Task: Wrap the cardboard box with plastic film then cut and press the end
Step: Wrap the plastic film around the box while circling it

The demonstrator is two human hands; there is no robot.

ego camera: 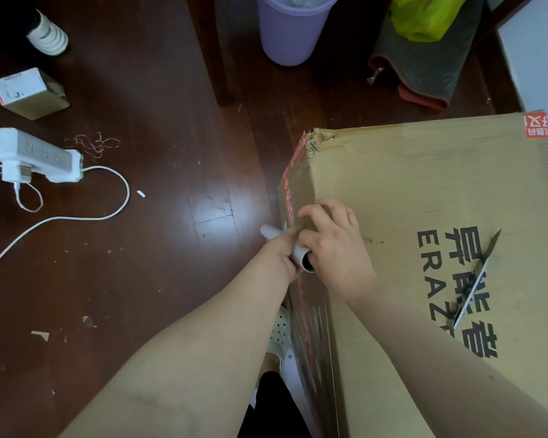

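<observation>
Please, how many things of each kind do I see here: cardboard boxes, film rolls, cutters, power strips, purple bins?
cardboard boxes: 2, the large cardboard box and the small box
film roll: 1
cutter: 1
power strip: 1
purple bin: 1
Total: 6

Your dark wood floor (171, 121) carries the cardboard box (424, 191), a power strip (29, 153), a small carton (29, 93), a purple bin (290, 33) and a mat (424, 67).

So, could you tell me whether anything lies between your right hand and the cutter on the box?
Nothing visible does. The cutter lies flat on the box top, to the right of the right hand, with only bare printed cardboard between them. The left hand grips the roll.
</observation>
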